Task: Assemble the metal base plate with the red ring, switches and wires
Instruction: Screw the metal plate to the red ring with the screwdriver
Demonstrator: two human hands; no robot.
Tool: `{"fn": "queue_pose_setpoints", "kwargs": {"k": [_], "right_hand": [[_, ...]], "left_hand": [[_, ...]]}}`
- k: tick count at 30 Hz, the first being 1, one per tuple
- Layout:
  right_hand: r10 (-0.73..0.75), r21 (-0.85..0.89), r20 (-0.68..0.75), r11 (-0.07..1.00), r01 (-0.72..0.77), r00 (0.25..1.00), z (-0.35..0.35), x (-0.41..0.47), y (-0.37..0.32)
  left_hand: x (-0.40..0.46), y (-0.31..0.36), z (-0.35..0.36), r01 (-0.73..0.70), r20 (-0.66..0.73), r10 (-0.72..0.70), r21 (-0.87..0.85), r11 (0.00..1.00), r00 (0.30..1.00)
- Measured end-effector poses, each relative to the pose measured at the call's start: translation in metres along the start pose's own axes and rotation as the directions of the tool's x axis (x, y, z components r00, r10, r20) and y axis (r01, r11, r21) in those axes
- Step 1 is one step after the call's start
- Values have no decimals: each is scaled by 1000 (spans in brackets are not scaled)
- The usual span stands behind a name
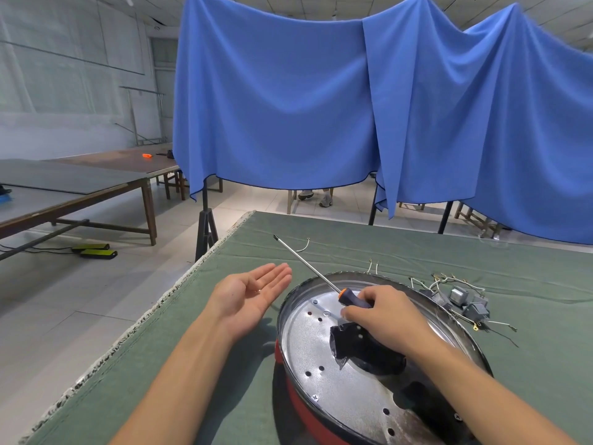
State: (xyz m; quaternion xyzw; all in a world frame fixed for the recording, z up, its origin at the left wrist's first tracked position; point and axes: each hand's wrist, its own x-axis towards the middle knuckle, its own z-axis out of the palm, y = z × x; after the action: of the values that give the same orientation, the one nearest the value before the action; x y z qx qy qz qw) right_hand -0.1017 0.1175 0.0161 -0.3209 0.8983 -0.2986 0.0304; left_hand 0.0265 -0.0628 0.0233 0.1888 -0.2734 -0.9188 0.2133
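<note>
Head view, right hand (380, 319) gripping screwdriver (321, 277), left hand (253, 292) palm-up

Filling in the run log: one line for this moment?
left hand open, palm up | right hand grips screwdriver over base plate

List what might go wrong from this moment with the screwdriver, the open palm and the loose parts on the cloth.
1. The left hand lies palm up with a small shiny piece on it, maybe a screw; tipped, it could roll off onto the green cloth.
2. The right hand grips the screwdriver with its long shaft out towards the left hand; a careless swing might jab it.
3. The switches and wires lie tangled beside the metal plate and could snag.
</note>
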Motion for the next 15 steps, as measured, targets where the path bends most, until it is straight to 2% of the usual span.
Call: {"fn": "queue_pose_setpoints", "kwargs": {"k": [5,10,15], "right_hand": [[13,89,-45,996,-9,999,-2,-2,-1],[-43,247,-77,967,61,996,-4,-10,-6],[-102,337,-200,927,166,974,-6,-16,-7]], "left_hand": [[-5,5,2,-57,103,54,20,998,993],[-14,-2,28,-153,217,110,191,970,970],[-8,-25,68,-146,199,94,263,954,975]]}}
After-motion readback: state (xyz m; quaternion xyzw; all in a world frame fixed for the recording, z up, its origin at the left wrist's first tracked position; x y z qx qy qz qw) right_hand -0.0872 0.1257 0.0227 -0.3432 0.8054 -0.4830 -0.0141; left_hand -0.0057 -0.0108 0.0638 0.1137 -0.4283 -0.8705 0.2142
